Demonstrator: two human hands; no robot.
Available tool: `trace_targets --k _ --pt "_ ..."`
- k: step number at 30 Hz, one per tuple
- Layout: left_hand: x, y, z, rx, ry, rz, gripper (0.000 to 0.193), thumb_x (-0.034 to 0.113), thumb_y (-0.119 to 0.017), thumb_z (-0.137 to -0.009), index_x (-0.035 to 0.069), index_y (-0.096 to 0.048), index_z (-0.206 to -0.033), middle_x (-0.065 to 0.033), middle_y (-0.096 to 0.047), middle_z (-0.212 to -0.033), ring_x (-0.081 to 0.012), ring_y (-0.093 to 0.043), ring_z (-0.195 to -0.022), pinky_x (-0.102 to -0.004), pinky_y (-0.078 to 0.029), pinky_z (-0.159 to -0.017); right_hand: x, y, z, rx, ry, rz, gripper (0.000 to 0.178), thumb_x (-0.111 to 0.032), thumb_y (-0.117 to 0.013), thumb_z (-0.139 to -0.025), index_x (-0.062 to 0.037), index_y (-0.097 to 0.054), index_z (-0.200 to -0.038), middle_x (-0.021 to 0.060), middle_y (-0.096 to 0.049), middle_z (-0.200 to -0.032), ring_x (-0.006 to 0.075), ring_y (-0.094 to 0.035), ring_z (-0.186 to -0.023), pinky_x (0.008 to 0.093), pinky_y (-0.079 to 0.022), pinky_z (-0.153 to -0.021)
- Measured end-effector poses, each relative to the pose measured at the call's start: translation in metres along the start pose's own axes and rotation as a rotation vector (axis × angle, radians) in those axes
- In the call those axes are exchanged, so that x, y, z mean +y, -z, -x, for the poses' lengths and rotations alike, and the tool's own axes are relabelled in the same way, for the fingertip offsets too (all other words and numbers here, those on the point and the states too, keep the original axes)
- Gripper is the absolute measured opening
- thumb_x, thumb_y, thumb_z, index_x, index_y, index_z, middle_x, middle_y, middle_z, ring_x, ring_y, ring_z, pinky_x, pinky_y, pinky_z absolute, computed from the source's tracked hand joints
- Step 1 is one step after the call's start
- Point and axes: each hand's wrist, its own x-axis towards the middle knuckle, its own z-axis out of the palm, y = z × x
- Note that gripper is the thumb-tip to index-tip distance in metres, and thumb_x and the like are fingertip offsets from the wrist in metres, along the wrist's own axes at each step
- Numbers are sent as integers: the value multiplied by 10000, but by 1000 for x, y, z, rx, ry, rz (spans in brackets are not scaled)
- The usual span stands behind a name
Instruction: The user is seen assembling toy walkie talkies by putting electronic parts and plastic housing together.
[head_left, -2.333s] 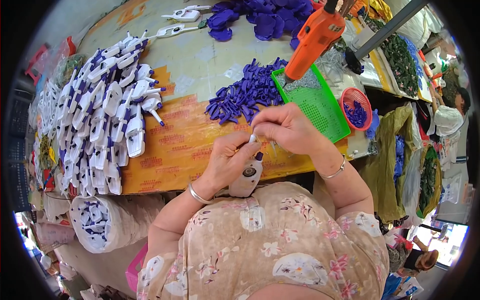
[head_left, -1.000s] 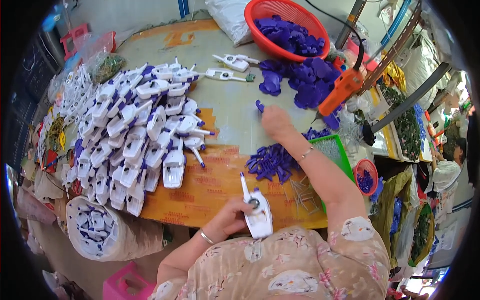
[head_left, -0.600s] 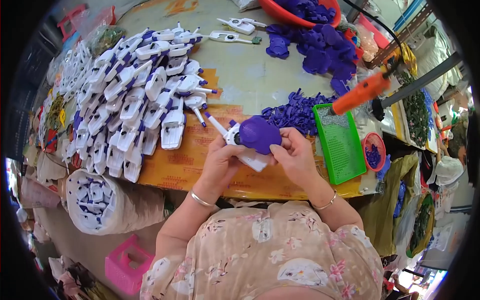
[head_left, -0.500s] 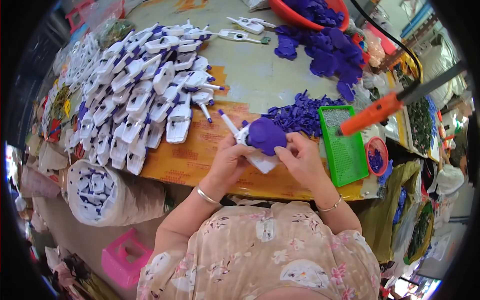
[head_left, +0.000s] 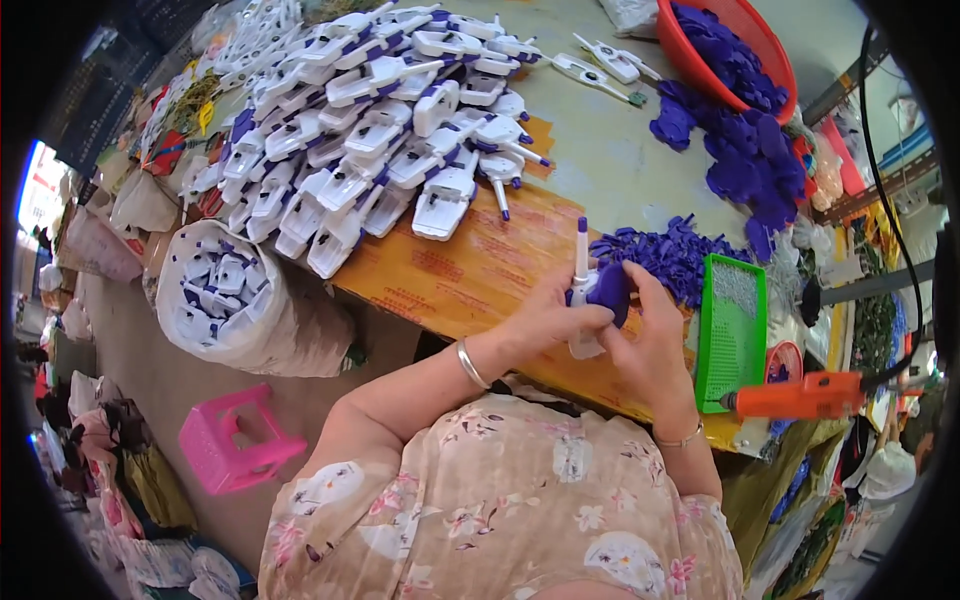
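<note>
Both my hands hold one white plastic housing [head_left: 580, 345] over the table's front edge. Its narrow white neck ends in a purple tip and points away from me. A rounded purple cover [head_left: 612, 290] lies against the housing, tilted so that it shows partly edge-on. My left hand [head_left: 552, 312] grips the housing from the left, its thumb reaching toward the cover. My right hand [head_left: 652, 335] is closed round the cover's right side. Fingers hide much of where cover and housing meet. Just beyond, small purple pieces [head_left: 665, 255] lie heaped.
A big pile of white housings [head_left: 370, 130] covers the table's left. Right of my hands are a green tray [head_left: 712, 350] of small silver pieces and a hanging orange power screwdriver [head_left: 800, 396]. Purple covers [head_left: 750, 170] spill near a red basin [head_left: 785, 75]. A filled white sack [head_left: 290, 320] stands left.
The whole view has shifted, so the table sits further right. The held housing has turned: its neck points straight away and the cover is more edge-on. The screwdriver hangs lower, over the green tray's near end.
</note>
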Motion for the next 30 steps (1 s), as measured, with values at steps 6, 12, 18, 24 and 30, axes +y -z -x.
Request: trace_targets --k 6,12,18,24,30 --pt "-1 12 -4 143 39 427 407 -5 -426 -780 -37 -491 -1180 -133 -588 -1079 -235 -587 -983 -383 -461 -919 2 0 -1 187 -53 -229 539 -60 -694 -699 30 -507 -1197 122 -596 -1058 188 -582 -939 287 -471 -809" --pt "-1 6 -4 133 24 454 467 -5 -382 -783 -43 -430 -1246 -126 -550 -1122 -223 -551 -1026 -373 -443 -929 -1 -8 12 173 72 62 580 -163 -736 -651 -29 -515 -1170 144 -582 -1102 308 -551 -996 409 -398 -849" --pt "-8 -4 -2 139 -3 417 469 40 -381 -841 -31 -374 -1305 -122 -531 -1166 -208 -533 -1078 -359 -417 -965 -3 -11 17 146 47 101 596 -169 -745 -655 -22 -509 -1183 138 -581 -1092 318 -545 -997 417 -389 -847" --pt "-12 -12 6 145 -149 83 568 -42 -567 -800 -15 -349 -1325 -119 -537 -1168 -189 -567 -1040 -321 -476 -908 -5 -20 22 167 50 95 592 -131 -735 -666 -9 -506 -1198 157 -551 -1132 324 -528 -1009 430 -387 -855" --pt "8 -8 4 65 -85 356 564 -27 -675 -722 -10 -454 -1241 -125 -584 -1116 -225 -599 -1004 -347 -490 -894 -3 -17 23 356 -13 -386 520 -118 -750 -722 -9 -529 -1180 120 -534 -1072 257 -516 -989 337 -424 -858"
